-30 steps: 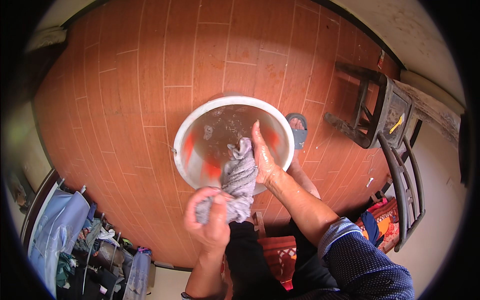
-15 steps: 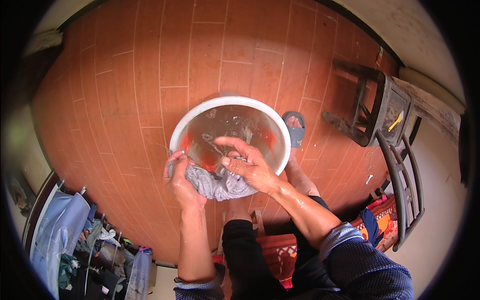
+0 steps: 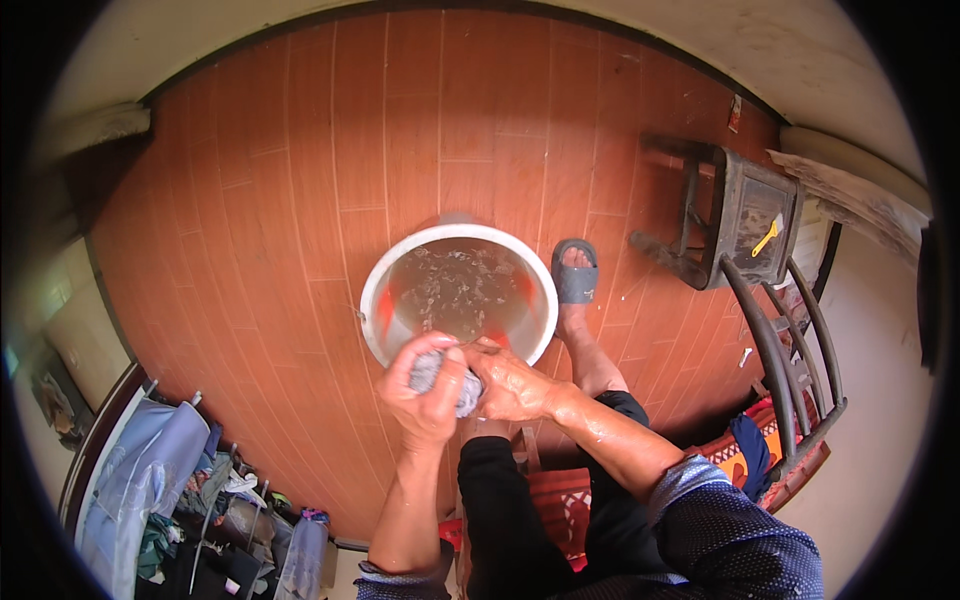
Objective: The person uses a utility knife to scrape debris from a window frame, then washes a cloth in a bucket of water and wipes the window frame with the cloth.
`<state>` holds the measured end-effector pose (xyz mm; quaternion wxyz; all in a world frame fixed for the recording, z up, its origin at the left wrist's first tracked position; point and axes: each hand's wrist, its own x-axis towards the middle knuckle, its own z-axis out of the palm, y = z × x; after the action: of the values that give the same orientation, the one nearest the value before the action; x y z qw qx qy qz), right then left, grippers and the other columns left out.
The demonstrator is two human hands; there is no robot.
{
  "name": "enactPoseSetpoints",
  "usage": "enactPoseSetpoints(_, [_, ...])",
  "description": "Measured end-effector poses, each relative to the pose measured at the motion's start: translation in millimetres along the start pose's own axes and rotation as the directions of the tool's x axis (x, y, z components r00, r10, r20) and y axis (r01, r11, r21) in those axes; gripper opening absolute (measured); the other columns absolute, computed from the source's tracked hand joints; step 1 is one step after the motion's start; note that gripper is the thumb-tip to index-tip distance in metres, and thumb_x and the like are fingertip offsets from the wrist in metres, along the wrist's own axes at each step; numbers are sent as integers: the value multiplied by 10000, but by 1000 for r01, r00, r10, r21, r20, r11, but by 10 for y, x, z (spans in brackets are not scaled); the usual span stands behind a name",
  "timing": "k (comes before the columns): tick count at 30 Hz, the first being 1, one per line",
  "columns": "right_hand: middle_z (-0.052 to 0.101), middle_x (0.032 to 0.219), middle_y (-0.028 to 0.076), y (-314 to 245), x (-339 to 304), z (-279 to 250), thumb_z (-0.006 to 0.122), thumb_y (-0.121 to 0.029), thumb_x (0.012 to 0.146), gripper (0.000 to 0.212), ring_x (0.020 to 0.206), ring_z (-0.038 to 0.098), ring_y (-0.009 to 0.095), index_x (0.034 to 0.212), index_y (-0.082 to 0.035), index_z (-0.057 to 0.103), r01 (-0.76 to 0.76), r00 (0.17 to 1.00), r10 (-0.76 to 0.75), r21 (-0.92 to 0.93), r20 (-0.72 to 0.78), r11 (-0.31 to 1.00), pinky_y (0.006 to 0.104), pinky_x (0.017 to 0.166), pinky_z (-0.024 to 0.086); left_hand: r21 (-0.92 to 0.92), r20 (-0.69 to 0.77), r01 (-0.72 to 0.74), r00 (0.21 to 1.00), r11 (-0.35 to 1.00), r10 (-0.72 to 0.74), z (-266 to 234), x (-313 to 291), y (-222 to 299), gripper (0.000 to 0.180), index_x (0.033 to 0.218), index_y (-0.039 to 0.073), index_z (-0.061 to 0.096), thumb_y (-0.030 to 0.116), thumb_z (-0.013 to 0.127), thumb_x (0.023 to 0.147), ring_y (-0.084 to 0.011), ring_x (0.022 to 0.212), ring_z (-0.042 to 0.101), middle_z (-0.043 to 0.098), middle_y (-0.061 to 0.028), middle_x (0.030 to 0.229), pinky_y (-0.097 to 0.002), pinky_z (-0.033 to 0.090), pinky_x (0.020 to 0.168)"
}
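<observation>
Reddish-brown floor (image 3: 250, 330) bears white-rimmed tub (image 3: 455, 231), dark chair (image 3: 748, 196); left hand (image 3: 430, 410) and right hand (image 3: 512, 384) grip grey cloth (image 3: 427, 369).

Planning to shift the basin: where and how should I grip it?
Likely best by the rim of the basin, at its left and right edges, coming from outside: it stands upright, the round rim is bare there, and opposite holds should help keep the water level.

A dark chair (image 3: 735, 205) at right bears a yellow tool (image 3: 766, 238); navy cloth (image 3: 750, 450) lies on patterned fabric (image 3: 733, 470); pale blue cloth (image 3: 150, 455) hangs lower left
</observation>
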<state>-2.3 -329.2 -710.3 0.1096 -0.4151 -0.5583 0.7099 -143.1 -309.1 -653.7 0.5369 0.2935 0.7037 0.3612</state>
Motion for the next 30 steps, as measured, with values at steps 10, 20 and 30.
enactPoseSetpoints(10, [398,1461,154,-190,-380,61,645,-211,808,714,1328,385,352,1456,-148,352,138,978,-105,184,-178,973,452,1115,294,140,406,-414,852,900,329,305,-690,699,124,845,-11,662,-31,687,725,-231,690,656,656,-128,754,-315,512,645])
enactPoseSetpoints(20, [448,1370,170,-893,-854,-118,614,-10,802,767,1253,482,249,1483,-70,264,-148,988,23,885,154,442,371,1040,412,45,505,-581,715,812,484,178,-1196,1450,148,806,13,674,-58,690,677,-238,606,628,645,-109,700,-314,498,587])
enactPoseSetpoints(30, [601,1132,127,-1733,-1017,99,731,-418,828,648,998,623,254,1286,-32,483,-141,969,216,985,117,100,387,844,551,-252,878,-634,168,731,448,-34,-1743,1744,162,850,30,664,3,675,691,-280,679,619,627,-104,717,-364,488,625])
